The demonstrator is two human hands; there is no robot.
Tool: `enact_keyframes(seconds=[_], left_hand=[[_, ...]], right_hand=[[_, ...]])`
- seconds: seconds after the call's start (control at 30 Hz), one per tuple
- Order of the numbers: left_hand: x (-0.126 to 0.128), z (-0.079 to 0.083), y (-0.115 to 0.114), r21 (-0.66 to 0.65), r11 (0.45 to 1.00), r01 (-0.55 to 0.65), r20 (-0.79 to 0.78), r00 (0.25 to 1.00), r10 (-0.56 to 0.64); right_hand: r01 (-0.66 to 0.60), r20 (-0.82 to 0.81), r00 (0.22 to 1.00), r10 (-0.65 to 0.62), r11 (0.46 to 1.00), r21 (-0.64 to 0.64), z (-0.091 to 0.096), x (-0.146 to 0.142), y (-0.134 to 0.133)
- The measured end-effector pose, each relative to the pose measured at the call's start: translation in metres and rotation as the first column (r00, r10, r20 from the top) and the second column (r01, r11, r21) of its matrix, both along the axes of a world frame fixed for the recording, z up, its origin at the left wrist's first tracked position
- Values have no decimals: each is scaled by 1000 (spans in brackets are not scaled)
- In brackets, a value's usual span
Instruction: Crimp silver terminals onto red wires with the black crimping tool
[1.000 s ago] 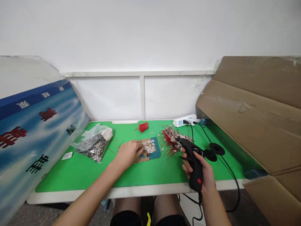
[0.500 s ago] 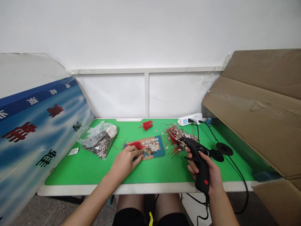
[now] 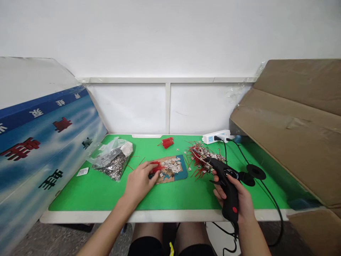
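Note:
My right hand (image 3: 243,197) is wrapped round the handle of a black soldering gun (image 3: 230,195), index finger near its trigger. The gun's thin metal tip points up and left over a pile of red wires with metal tabs (image 3: 198,154). My left hand (image 3: 140,181) is curled over the left end of a row of red wires (image 3: 157,166), with thumb and index finger about them; its other fingertips are hidden. Silver metal tabs (image 3: 174,165) lie at the right ends of these wires, on a brown and blue board (image 3: 181,175).
A clear bag of metal parts (image 3: 115,165) lies at left beside a white label (image 3: 82,171). Behind the board is a red wire bundle (image 3: 167,143). A white power strip (image 3: 215,137) feeds black cables. Black discs (image 3: 255,171) sit by the gun. Cardboard panels (image 3: 293,117) flank the green mat (image 3: 106,199).
My left hand has shifted slightly left and up, its fingers now further over the red wires. The soldering gun stays in my right hand, nearly still. The whole view has shifted a little.

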State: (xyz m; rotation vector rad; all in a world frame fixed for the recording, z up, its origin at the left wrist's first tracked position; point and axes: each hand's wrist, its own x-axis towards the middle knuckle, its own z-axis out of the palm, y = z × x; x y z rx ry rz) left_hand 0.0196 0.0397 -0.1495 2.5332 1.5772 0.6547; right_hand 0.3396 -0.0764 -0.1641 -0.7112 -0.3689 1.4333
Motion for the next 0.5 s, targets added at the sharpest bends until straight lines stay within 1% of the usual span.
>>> enact_keyframes(seconds=[0.07, 0.13, 0.23, 0.37, 0.5], left_hand=[[-10, 0, 5, 17, 999, -43, -31, 999, 44], [-19, -2, 9, 16, 1000, -25, -28, 999, 25], [-27, -7, 12, 33, 999, 28, 39, 999, -29], [-30, -13, 13, 51, 998, 44, 126, 991, -50], [-31, -14, 13, 68, 996, 58, 219, 973, -72]], right_hand=[[15, 9, 1000, -15, 1000, -10, 1, -1, 0], [17, 24, 1000, -16, 1000, -13, 0, -1, 1], [1, 46, 999, 0, 1000, -13, -2, 0, 1], [8, 72, 997, -7, 1000, -7, -6, 2, 1], [15, 77, 997, -14, 1000, -9, -7, 3, 1]])
